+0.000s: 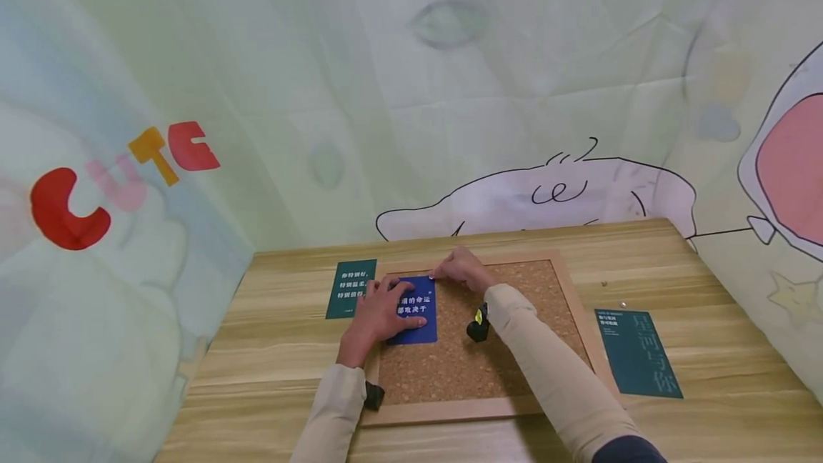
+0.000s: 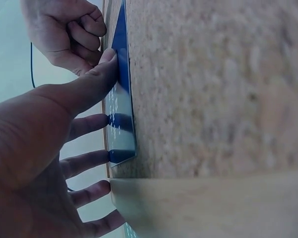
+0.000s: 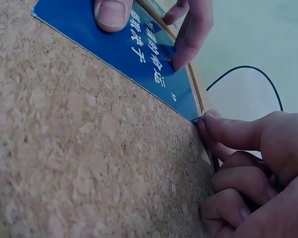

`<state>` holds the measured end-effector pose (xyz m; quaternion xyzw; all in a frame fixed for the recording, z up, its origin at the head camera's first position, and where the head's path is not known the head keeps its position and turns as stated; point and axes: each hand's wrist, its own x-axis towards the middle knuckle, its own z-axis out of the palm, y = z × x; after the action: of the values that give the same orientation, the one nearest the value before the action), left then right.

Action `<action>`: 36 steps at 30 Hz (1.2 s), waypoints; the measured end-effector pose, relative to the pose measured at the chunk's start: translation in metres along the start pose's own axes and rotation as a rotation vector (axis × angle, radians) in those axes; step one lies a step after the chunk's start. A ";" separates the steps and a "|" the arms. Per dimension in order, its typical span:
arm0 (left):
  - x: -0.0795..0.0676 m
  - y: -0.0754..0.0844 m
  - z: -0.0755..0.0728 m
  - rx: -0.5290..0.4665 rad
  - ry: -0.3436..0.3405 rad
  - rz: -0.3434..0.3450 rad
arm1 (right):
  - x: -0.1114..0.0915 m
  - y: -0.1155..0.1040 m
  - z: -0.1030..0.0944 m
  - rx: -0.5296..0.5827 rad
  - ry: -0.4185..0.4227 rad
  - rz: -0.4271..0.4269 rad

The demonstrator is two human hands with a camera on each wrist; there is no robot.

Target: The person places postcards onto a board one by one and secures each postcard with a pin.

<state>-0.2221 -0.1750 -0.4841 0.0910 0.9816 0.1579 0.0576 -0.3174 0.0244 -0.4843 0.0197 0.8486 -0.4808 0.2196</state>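
Observation:
A blue card (image 1: pixel 421 331) with white writing lies on the cork board (image 1: pixel 476 377), near its upper left corner. My left hand (image 1: pixel 381 311) presses the card flat with spread fingers; in the left wrist view its thumb and two fingertips rest on the card, and the other fingers reach the wooden frame. At the card's upper right corner my right hand (image 1: pixel 461 270) pinches a small pin (image 3: pixel 197 119) between thumb and forefinger, its other fingers curled. Most of the pin is hidden by the fingertips.
A green card (image 1: pixel 350 290) with white writing lies left of the board, partly under the left fingers. Right of the board lies a darker green card (image 1: pixel 639 352), with a small shiny tack (image 1: pixel 622 304) above it. A printed curtain (image 1: pixel 360 91) hangs behind the wooden table (image 1: pixel 257 349).

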 end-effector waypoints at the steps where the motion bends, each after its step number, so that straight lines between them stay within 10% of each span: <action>1: 0.000 0.000 0.000 0.000 0.001 0.000 | -0.001 0.000 -0.001 0.005 -0.007 -0.010; 14: -0.001 0.000 -0.001 -0.005 0.012 -0.001 | -0.002 0.010 -0.011 0.532 -0.205 0.035; 36: 0.001 -0.001 0.003 -0.011 0.014 -0.006 | -0.003 -0.001 0.004 0.109 -0.047 0.032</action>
<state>-0.2229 -0.1750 -0.4870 0.0868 0.9813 0.1636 0.0516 -0.3140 0.0211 -0.4841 0.0336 0.8154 -0.5231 0.2458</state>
